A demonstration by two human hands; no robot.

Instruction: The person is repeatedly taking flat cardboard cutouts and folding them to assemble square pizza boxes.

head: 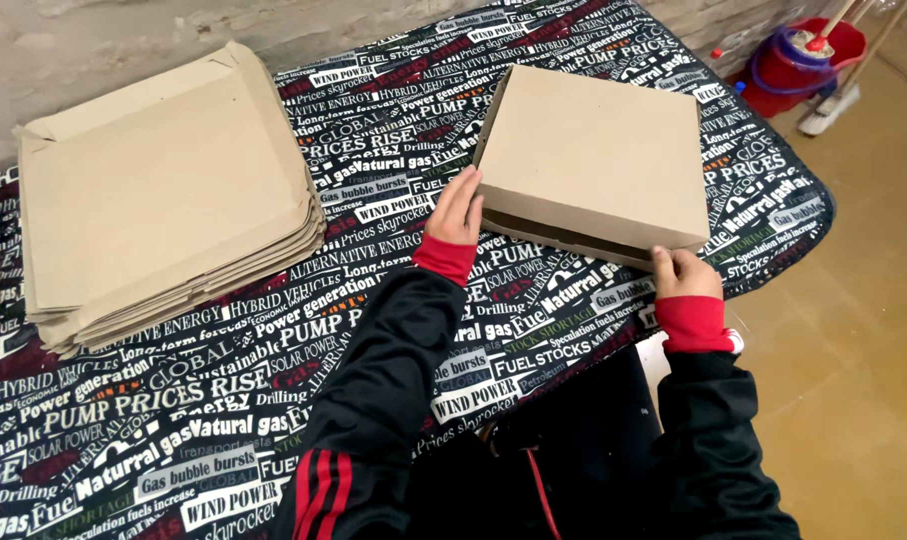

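Note:
A folded flat brown cardboard box [599, 150] lies on the table covered with a black printed cloth [224, 400]. My left hand [458, 210] presses against the box's near left corner, fingers on its front edge. At the near right corner my right hand [684, 272] touches the front flap, fingers curled against it. A dark gap shows along the box's front side between my hands. Both sleeves are black with red cuffs.
A stack of several unfolded brown cardboard blanks [164, 190] lies at the table's left. A red mop bucket with a blue wringer [809, 55] and a mop stand on the tan floor [864, 350] at the upper right. A rough wall runs behind.

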